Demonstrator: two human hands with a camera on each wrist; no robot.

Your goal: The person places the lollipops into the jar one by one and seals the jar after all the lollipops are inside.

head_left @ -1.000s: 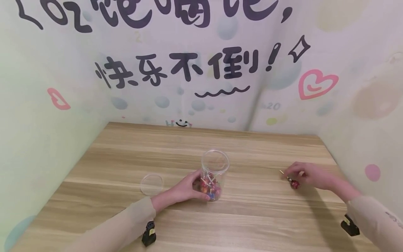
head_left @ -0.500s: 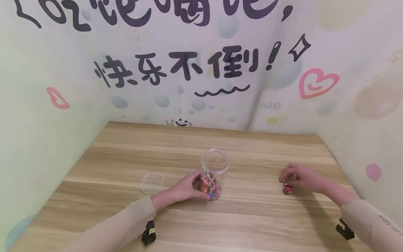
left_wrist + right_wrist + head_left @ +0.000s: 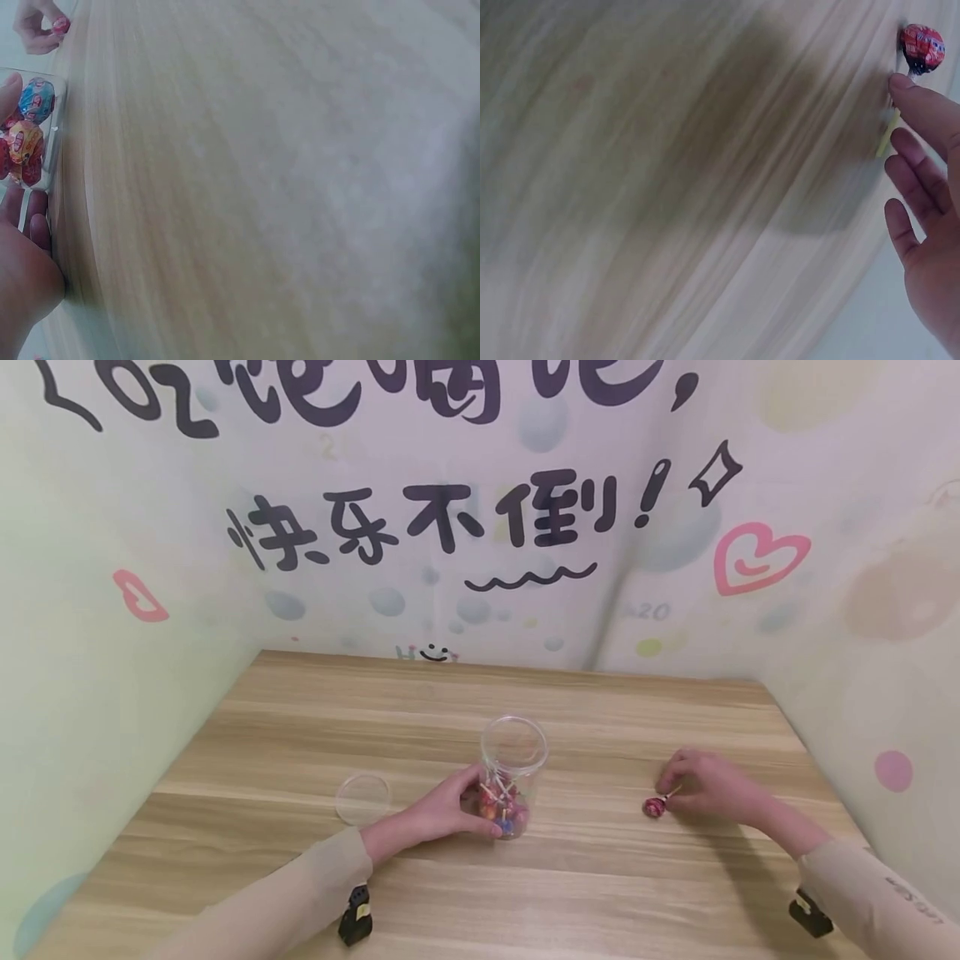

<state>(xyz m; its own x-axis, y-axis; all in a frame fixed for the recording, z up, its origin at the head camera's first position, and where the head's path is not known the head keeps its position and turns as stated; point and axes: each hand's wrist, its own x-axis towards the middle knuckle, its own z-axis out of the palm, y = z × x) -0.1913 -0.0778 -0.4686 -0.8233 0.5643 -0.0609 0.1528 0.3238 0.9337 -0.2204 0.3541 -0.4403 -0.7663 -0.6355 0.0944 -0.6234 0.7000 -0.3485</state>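
My left hand [image 3: 431, 817] grips the lower part of a clear plastic jar [image 3: 534, 789] that stands upright and uncovered on the table. Wrapped lollipops [image 3: 497, 806] with white sticks lie inside it; blue and orange wrappers [image 3: 27, 141] show in the left wrist view. Off to the right, my right hand [image 3: 712, 787] pinches one lollipop [image 3: 654, 807] by its stick. Its red wrapped head [image 3: 922, 48] points away from the thumb in the right wrist view, and a yellowish stick end [image 3: 886, 136] shows below the thumb. The head is at or just above the tabletop; I cannot tell which.
A round clear lid [image 3: 363, 799] lies flat on the wooden table [image 3: 600, 885], left of the jar and beside the left forearm. Behind the table and on both sides are printed walls [image 3: 420, 610].
My right hand has moved a little left with the lollipop. The lollipop has turned: its head now points left and its stick right. The left hand and jar stay put.
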